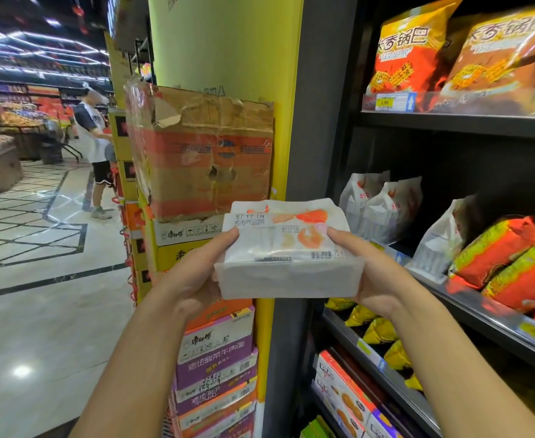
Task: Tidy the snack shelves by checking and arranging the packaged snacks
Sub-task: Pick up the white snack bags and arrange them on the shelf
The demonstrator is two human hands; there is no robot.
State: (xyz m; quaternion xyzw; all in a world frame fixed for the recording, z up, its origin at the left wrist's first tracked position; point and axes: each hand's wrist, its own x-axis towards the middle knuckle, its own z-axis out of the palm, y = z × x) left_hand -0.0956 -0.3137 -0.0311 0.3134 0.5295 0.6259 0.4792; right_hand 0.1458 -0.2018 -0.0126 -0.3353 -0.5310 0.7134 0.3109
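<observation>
A white plastic snack packet with shrimp pictures lies long axis left-right, printed face up, before the dark shelves. Left hand and right hand grasp its ends, thumbs on top.

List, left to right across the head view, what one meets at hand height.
shopper in the aisle → left hand → white snack pack → right hand → red and green packs on the shelf
</observation>
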